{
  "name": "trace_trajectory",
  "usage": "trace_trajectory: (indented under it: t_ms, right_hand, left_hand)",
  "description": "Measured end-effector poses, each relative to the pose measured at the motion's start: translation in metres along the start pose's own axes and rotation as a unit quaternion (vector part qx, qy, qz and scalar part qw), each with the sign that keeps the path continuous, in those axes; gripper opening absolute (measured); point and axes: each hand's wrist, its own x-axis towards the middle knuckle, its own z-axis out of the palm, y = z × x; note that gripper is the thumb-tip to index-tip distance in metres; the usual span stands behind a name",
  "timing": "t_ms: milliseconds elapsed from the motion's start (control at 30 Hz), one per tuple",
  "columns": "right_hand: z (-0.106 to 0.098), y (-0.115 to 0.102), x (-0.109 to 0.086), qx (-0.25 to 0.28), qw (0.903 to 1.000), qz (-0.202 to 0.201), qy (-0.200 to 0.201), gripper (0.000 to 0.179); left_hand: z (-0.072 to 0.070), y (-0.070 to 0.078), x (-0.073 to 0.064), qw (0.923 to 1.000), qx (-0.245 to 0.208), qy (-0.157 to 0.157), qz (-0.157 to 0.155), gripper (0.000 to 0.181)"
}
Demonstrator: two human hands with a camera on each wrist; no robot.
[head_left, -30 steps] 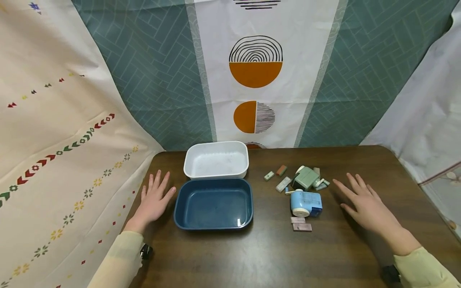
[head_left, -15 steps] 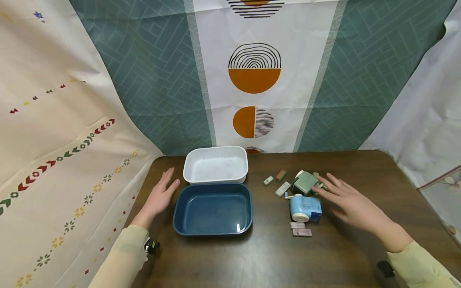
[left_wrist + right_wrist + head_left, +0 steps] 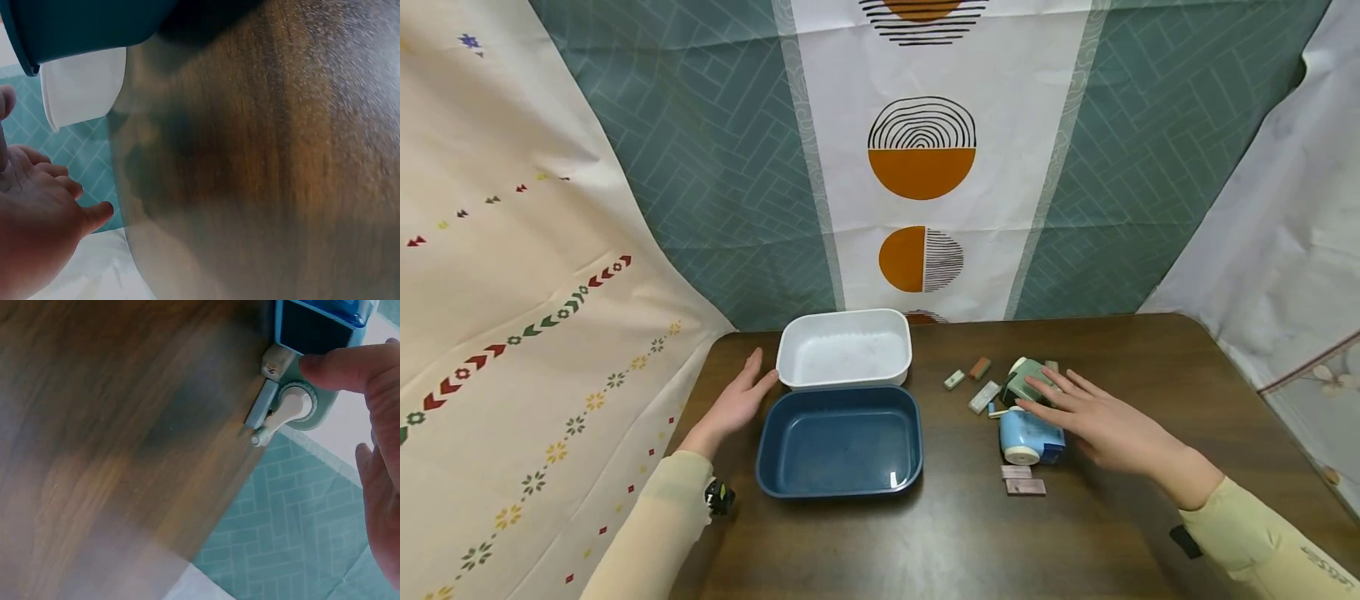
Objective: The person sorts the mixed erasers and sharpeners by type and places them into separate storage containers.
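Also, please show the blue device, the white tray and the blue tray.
Blue device (image 3: 1032, 429), head view, on its body.
White tray (image 3: 844, 348), head view, on its floor.
Blue tray (image 3: 838, 454), head view, on its floor.

On the brown wooden surface (image 3: 955, 550), a white tray (image 3: 842, 348) sits at twelve o'clock from a navy tray (image 3: 838, 446), with the person's left grip (image 3: 732, 408) between nine and ten o'clock from the latter. The right grip (image 3: 1101, 427) is at three o'clock from a light-blue device (image 3: 1022, 427), its extended fingers partly overlapping the green device (image 3: 1030, 369) at twelve; pink blocks (image 3: 1026, 487) lie at six, and a white block (image 3: 983, 397), an orange block (image 3: 980, 368) and a pale-green block (image 3: 954, 380) between ten and eleven.
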Motion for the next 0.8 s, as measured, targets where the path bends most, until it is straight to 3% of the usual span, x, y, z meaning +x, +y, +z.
trace_trajectory:
  t_ms: [200, 433, 633, 800]
  right_hand:
    - [-0.001, -0.002, 0.004, 0.042, 0.9977, 0.037, 0.038, 0.085]
    - [-0.006, -0.014, 0.001, 0.063, 0.9836, 0.145, 0.086, 0.059]
    - [-0.004, -0.021, -0.002, 0.071, 0.9658, 0.245, 0.045, 0.045]
    - [-0.001, -0.025, -0.003, 0.085, 0.9551, 0.283, 0.019, 0.048]
  left_hand:
    - [0.001, -0.004, 0.008, 1.0, -0.006, 0.003, -0.004, 0.081]
    - [0.005, -0.005, 0.016, 0.9999, -0.005, 0.006, 0.01, 0.079]
    - [0.01, -0.007, 0.016, 0.9999, -0.015, 0.003, 0.007, 0.075]
    - [0.014, -0.008, 0.018, 0.9998, -0.018, -0.005, 0.006, 0.074]
